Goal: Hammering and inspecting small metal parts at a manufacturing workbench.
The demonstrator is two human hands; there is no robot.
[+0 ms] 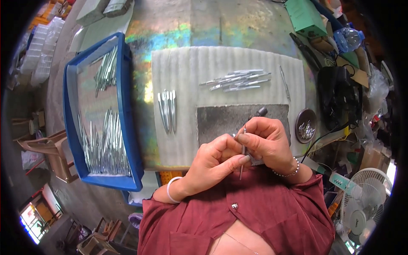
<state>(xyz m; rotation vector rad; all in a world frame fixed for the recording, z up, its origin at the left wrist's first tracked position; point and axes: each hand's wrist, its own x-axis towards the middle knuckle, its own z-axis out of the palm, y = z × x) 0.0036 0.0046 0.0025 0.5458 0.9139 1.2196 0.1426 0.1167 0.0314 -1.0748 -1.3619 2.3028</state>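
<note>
A slim silver metal rod (242, 163), slightly tilted, stands between my hands near the table's front edge. My left hand (214, 161) pinches its lower part between thumb and fingers. Higher up, the thumb and fingertips of my right hand (270, 142) close on the rod near its thin tip. Under my hands lies a dark grey mat (214, 121), and a black-ended tool (260, 112) shows just behind my right hand. Beyond the mat, a loose pile of similar silver rods (238, 80) rests on a white foam sheet (182, 66). Several flat-ended ones (167, 110) lie side by side at left.
A blue tray (123, 76) at left holds two bundles of silver rods (104, 146). At right are a round dark dish (298, 135) of small shiny parts, a single thin rod (284, 83), a green box (305, 19), a plastic bottle (348, 39) and a white fan (361, 208).
</note>
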